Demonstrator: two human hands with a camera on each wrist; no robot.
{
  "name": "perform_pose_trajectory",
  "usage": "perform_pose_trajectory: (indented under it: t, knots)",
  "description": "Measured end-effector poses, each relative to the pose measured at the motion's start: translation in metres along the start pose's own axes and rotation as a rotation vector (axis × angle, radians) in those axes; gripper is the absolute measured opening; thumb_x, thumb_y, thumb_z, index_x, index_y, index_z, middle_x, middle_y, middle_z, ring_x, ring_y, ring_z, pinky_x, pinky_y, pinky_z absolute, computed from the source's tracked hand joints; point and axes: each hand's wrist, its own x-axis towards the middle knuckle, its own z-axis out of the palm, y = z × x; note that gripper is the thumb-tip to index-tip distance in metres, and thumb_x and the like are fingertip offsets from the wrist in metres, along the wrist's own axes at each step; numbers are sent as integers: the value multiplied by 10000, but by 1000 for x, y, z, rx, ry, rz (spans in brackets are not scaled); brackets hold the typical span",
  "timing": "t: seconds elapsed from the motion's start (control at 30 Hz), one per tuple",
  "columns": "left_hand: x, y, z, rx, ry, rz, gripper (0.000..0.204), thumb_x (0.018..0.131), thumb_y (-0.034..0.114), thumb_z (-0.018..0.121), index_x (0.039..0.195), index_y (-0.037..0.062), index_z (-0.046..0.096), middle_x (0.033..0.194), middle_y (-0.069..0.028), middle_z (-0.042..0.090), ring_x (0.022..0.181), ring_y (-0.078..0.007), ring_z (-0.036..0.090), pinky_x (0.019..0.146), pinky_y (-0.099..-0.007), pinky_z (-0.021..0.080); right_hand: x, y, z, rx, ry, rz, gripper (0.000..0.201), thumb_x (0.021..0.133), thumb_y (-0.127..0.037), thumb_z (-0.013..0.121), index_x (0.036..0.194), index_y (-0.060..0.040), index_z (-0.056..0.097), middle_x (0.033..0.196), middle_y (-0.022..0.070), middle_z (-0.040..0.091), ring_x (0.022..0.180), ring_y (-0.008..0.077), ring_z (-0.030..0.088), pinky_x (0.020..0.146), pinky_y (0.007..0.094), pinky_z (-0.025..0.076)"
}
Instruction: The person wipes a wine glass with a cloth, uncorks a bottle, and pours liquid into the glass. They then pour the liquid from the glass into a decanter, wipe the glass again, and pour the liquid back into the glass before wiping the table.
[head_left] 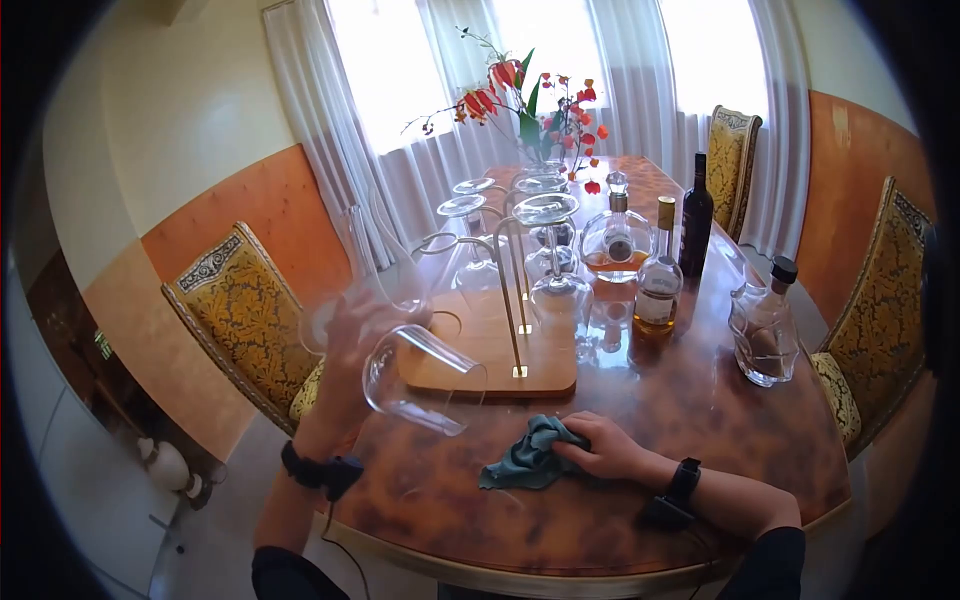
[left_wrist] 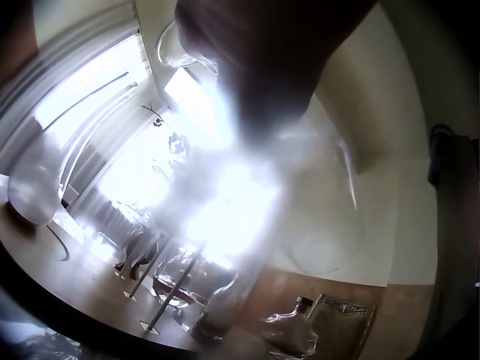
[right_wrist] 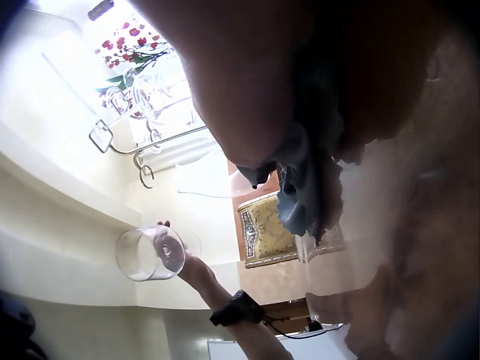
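In the head view my left hand [head_left: 348, 345] grips a clear stemmed glass [head_left: 425, 378], its bowl tilted toward the lower right; motion blur hides the exact finger placement. The same glass [right_wrist: 151, 254] shows from the side in the right wrist view. A blue-green cloth [head_left: 530, 455] lies bunched on the tabletop, its right end held in the fingers of my right hand [head_left: 605, 447]. Behind the held glass stands a wooden rack [head_left: 480, 375] with brass-coloured rods, where several glasses [head_left: 547, 209] hang upside down.
A decanter [head_left: 385, 265] stands on the rack's left side. To its right are an amber bottle [head_left: 656, 300], a dark bottle [head_left: 696, 225], a round decanter [head_left: 615, 245] and an angular bottle [head_left: 765, 340]. Red flowers [head_left: 505, 75] rise behind. Chairs flank the polished table [head_left: 700, 410].
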Motion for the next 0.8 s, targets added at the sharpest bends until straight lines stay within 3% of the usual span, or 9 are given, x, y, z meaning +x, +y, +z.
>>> perform_pose_trajectory:
  t: [0.03,0.07,0.13,0.27,0.3,0.37,0.47,0.67,0.8]
  knots:
    - [9,-1,-9,257,-74,83,232,908,148,663,1132,90,680,1375,-159,538,1395,-355,437,1175,-511,306,0,2,1,1,8,-15,293,929,-228,704,1109,1,667,1026,202,665,991,384,633,865,433,505]
    - [14,-11,-12,259,-86,83,232,908,148,663,1132,90,680,1375,-159,538,1395,-355,437,1175,-511,306,1,1,1,14,8,-12,293,929,-228,704,1109,1,667,1026,202,665,991,384,633,865,433,505]
    - [20,-31,-15,424,-140,165,322,854,116,707,1176,112,699,1433,-148,507,1502,-366,282,1236,-525,178,0,-2,-1,-1,4,-11,284,926,-228,703,1094,-1,669,1006,199,666,977,389,632,862,438,505]
    - [28,-41,-17,350,-172,235,361,860,112,691,1220,143,695,1269,-138,533,1291,-346,455,1158,-504,286,0,-4,-2,-11,10,-30,277,925,-229,701,1079,-2,669,1010,197,665,971,389,631,861,445,506]
    - [30,-40,-18,355,-164,243,361,860,112,691,1220,143,695,1269,-138,533,1291,-346,455,1158,-504,286,0,-3,-1,-2,19,-27,273,925,-230,701,1074,-3,670,1012,196,664,973,389,630,866,445,505]
    - [26,-33,-20,407,-180,292,411,840,122,708,1250,142,687,1084,-107,498,1070,-301,481,1014,-488,366,0,-3,-1,3,31,-23,270,924,-231,701,1069,-4,671,1014,196,663,975,388,628,870,446,505]
    - [23,-27,-23,465,-210,330,464,816,134,724,1278,142,682,924,-63,438,922,-255,469,875,-445,404,-2,-2,-2,-8,18,-32,270,922,-231,703,1072,-8,673,1022,195,663,991,387,625,880,443,503]
    - [28,-17,-22,546,-163,410,470,818,146,695,1287,138,697,776,-32,389,728,-191,470,651,-349,439,0,-3,-1,-9,2,-11,274,924,-239,700,1074,-13,668,1011,192,659,986,385,623,868,444,501]
    - [22,-24,-13,572,-183,354,473,824,149,679,1296,135,695,751,-33,405,661,-183,475,575,-347,429,-1,-1,-1,-19,4,-18,272,926,-241,698,1070,-13,667,1005,190,657,982,385,621,863,444,501]
